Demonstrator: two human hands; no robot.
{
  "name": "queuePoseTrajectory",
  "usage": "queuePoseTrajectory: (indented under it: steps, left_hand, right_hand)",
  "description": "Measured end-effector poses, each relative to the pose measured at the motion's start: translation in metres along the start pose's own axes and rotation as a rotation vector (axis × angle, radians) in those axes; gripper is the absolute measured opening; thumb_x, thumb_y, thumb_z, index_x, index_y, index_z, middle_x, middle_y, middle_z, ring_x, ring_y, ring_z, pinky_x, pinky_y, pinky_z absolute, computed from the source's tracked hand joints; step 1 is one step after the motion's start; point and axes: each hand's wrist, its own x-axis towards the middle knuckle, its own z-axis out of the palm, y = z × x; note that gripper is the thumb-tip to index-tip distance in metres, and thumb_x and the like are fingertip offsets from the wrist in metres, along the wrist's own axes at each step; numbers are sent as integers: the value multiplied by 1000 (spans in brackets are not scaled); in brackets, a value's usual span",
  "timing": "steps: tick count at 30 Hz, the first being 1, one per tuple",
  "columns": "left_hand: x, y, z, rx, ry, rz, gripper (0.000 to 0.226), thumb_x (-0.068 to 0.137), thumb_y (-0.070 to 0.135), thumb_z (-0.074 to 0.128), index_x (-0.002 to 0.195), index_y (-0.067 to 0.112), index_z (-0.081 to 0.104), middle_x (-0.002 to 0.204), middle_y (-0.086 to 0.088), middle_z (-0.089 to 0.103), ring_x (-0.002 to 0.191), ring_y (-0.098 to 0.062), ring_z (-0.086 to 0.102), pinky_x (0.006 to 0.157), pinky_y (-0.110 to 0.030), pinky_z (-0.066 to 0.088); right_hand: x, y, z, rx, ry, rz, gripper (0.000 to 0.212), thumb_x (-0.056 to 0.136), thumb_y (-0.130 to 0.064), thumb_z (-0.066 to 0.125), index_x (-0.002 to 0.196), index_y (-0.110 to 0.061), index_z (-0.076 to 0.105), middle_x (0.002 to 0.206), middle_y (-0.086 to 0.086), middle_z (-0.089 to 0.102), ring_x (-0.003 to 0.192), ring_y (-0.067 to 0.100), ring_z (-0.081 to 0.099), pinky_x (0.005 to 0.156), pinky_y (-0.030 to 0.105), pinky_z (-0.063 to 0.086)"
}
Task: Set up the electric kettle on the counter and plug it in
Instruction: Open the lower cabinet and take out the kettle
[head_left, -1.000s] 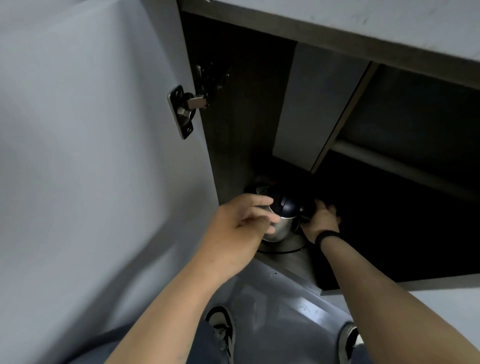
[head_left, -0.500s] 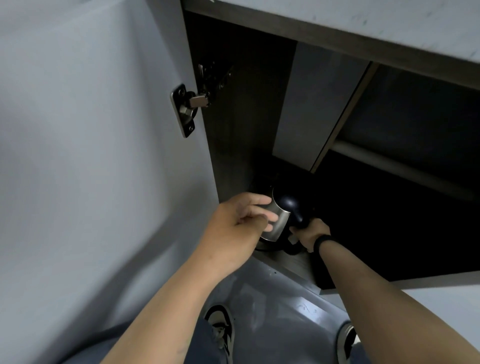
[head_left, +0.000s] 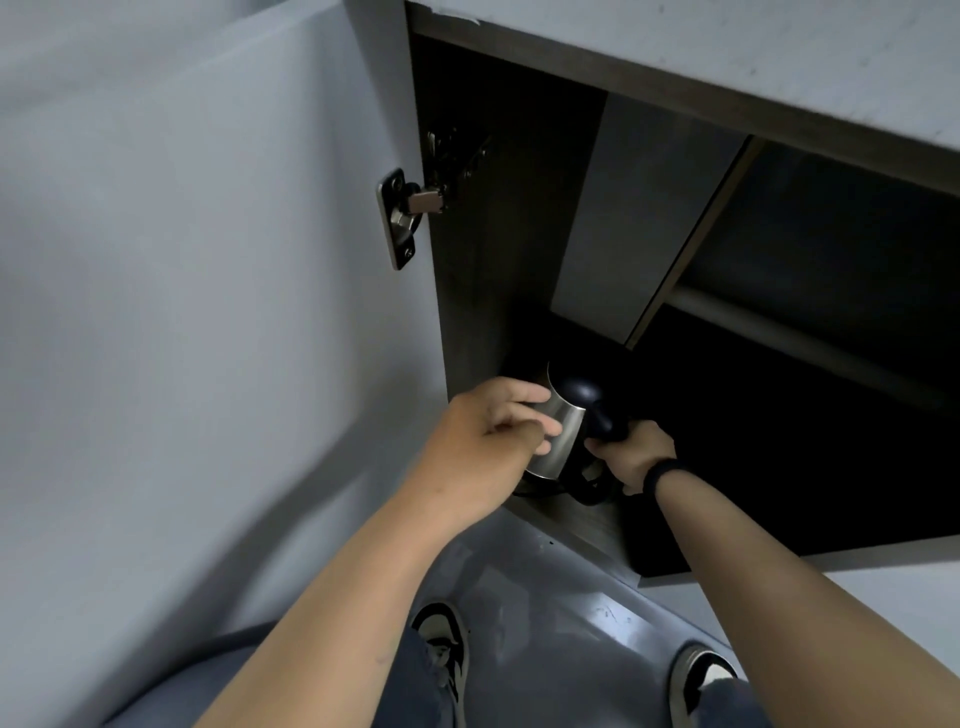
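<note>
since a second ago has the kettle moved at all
Yes. The kettle has tipped and come toward the front edge of the cabinet floor, gripped at its handle by the right hand, the left hand on its steel side.

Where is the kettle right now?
In the head view the kettle is low in the open cupboard, by its left wall near the front edge. The left hand holds its shiny side and the right hand grips its black handle.
</note>
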Motion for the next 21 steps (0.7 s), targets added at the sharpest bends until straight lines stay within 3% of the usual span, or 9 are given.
queuePoseTrajectory:
  steps: [6,11,14,17,19,21]
  left_hand:
    - [11,-19,16,103,-87,-89,29,91,15,53,117,26,59,99,12,72,92,-4,67,81,-20,48]
    - [32,-46,32,212,-116,-191,30,88,19,56,118,23,61,107,6,67,103,-12,63,94,-28,49]
    - [49,-61,43,266,-135,-252,33,88,18,54,120,19,60,114,1,65,109,-16,60,95,-26,46]
    - [65,-76,56,340,-144,-322,15,86,12,52,93,17,64,103,-5,65,103,-21,61,84,-26,45]
    - [74,-85,69,391,-136,-339,13,84,10,51,88,7,62,90,-14,64,95,-28,63,69,-28,45]
    - [81,-92,82,416,-138,-349,11,83,10,51,73,5,52,73,-12,55,79,-26,59,53,-26,37]
  right_hand:
    - [-17,-13,-9,-46,7,-57,38,80,-32,72,111,-10,66,94,11,68,87,30,67,77,39,57]
    - [-25,-16,-11,-55,10,-78,40,80,-33,72,113,-11,66,104,13,69,95,31,66,80,41,57]
    - [-28,-18,-14,-45,-6,-78,40,80,-33,72,113,-11,65,106,13,68,97,31,65,83,43,56]
    - [-29,-20,-18,-38,-23,-75,40,81,-32,71,114,-10,64,106,13,68,96,31,65,81,40,57]
    - [-29,-21,-21,-40,-39,-81,38,83,-32,70,113,-9,63,106,12,67,96,30,65,80,39,57]
    - [-30,-22,-24,-40,-60,-80,39,83,-32,69,114,-10,61,106,11,66,96,28,64,80,39,57]
